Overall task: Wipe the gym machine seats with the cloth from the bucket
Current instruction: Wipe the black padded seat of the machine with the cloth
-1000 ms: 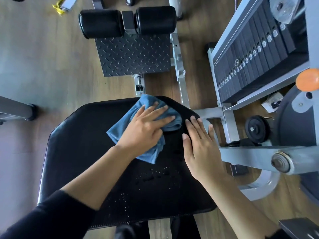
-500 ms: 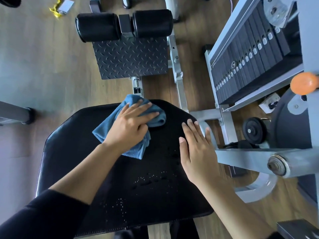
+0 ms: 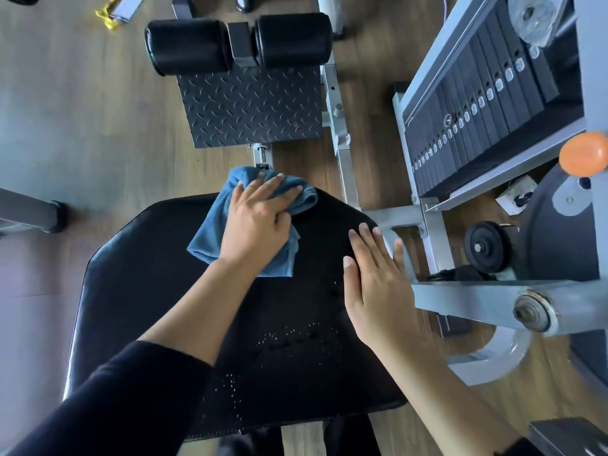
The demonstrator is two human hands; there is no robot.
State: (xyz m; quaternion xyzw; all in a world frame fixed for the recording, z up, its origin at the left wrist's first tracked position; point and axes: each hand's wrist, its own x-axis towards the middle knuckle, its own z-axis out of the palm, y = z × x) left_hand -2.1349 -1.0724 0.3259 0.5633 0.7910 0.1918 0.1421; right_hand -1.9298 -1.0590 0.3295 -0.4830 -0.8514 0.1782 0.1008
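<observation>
The blue cloth (image 3: 210, 238) is pressed onto the far edge of the black seat (image 3: 148, 291) under the left hand (image 3: 256, 222), fingers stretched straight, while the right hand (image 3: 378, 284) is laid flat, fingers straight, near the seat's right edge, beside the weight stack (image 3: 477, 110).

Blue cloth (image 3: 210, 236) — crumpled on black padded seat's (image 3: 148, 291) far edge

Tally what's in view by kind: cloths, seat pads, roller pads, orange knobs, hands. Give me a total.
Blue cloth: 1
Black seat pad: 1
Black roller pads: 2
Orange knob: 1
Hands, left hand and right hand: 2
Total: 7
</observation>
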